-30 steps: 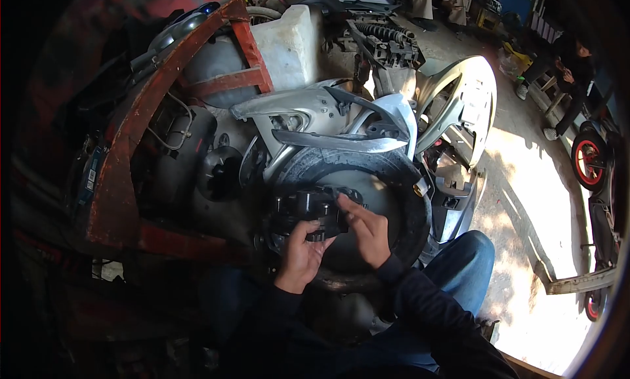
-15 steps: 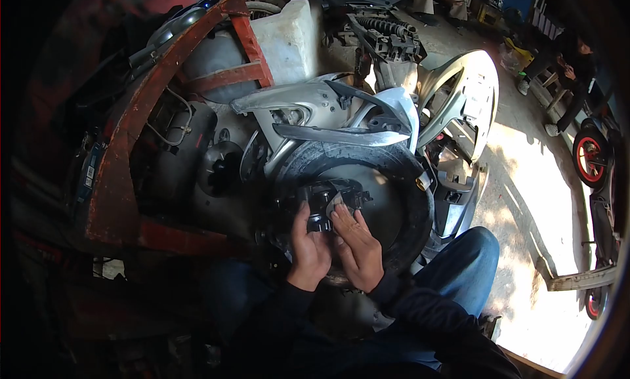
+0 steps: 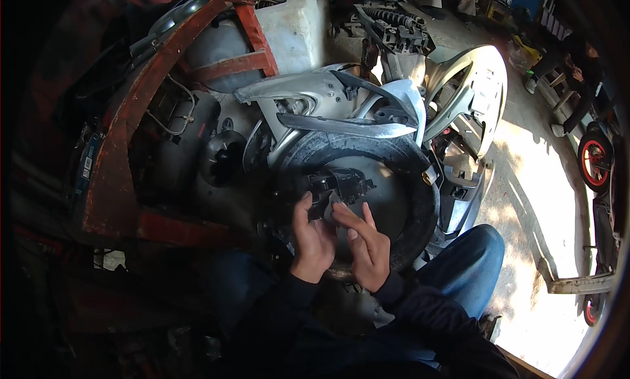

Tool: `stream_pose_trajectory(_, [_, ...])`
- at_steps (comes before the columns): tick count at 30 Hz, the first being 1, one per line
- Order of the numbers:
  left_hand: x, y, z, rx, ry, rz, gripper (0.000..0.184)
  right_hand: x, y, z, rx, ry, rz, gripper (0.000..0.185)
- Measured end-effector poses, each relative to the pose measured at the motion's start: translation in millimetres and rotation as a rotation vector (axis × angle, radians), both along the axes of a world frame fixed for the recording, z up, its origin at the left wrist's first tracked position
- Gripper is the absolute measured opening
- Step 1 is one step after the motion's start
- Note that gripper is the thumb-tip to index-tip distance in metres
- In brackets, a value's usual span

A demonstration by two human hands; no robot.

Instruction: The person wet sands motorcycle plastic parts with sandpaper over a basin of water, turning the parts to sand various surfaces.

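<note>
A black moulded plastic part (image 3: 349, 182) with several brackets sits in my left hand (image 3: 314, 244), whose thumb is up along its near side. The left fingers are hidden beneath the part. My right hand (image 3: 369, 249) pinches a small grey piece of sandpaper (image 3: 331, 207) against the near side of the part. Its index finger points along the sheet, and another finger is raised. Both hands are over a black tyre (image 3: 425, 215) lying flat, with a pale surface showing inside its ring.
Silver body panels (image 3: 321, 93) lean over the tyre's far side, beside a cream curved panel (image 3: 476, 97). A rusty red metal frame (image 3: 121, 136) stands on the left. At the right are a sunlit floor (image 3: 525, 234), a red-rimmed wheel (image 3: 594, 159) and a person (image 3: 571, 77).
My right hand has drawn slightly back and right, its fingers more bent. The black part has turned a little in my left hand. The whole view has shifted slightly.
</note>
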State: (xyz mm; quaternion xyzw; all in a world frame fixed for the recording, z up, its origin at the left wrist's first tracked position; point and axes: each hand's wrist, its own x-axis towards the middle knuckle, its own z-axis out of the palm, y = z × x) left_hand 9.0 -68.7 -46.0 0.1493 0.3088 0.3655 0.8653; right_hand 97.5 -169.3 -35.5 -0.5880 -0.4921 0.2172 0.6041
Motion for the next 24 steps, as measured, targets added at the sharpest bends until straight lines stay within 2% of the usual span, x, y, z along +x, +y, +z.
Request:
stream_pose_trajectory(2, [0.9,-5.2,4.0,0.017,0.004,0.014,0.044,4.8,13.5,8.9,-0.01,0.056,-0.006,0.032])
stream_pose_trajectory(5, [-1.4,-0.3,9.8,0.108,0.015,-0.02,0.045,12.4,1.4,-11.0,-0.005,-0.025,-0.014,0.031])
stream_pose_trajectory(8, [2.8,-6.6,3.8,-0.033,0.001,0.012,0.044,9.5,3.8,-8.7,0.008,-0.104,-0.032,0.029])
stream_pose_trajectory(10, [-1.7,-4.6,0.2,-0.044,0.013,0.049,0.046,6.8,10.4,-4.1,0.088,-0.046,0.033,0.029])
stream_pose_trajectory(12, [-5.3,10.8,6.5,0.05,0.024,-0.004,0.046,4.8,1.6,-12.4,0.072,-0.056,0.038,0.028])
stream_pose_trajectory(14, [-3.5,6.1,10.3,0.071,-0.021,-0.03,0.041,4.5,-0.4,-20.3,0.029,-0.08,0.029,0.028])
stream_pose_trajectory(16, [4.2,-7.6,18.6,0.048,0.071,0.05,0.036,0.1,2.5,-17.0,0.052,-0.069,0.035,0.028])
stream_pose_trajectory(18, [1.0,-6.2,25.5,0.04,0.073,0.039,0.032,-4.7,-4.2,-18.7,0.067,-0.061,-0.051,0.029])
stream_pose_trajectory(20, [-1.0,-3.9,20.2,0.131,-0.041,-0.02,0.032,6.0,-14.9,-15.5,0.081,-0.066,-0.103,0.03])
stream_pose_trajectory(22, [-2.1,3.1,18.9,0.068,-0.045,0.019,0.034,10.5,-10.8,-14.9,0.108,0.054,-0.232,0.031])
stream_pose_trajectory(24, [-1.8,5.4,19.7,0.045,-0.054,0.094,0.037,12.6,-2.0,-1.7,0.088,0.074,-0.235,0.03])
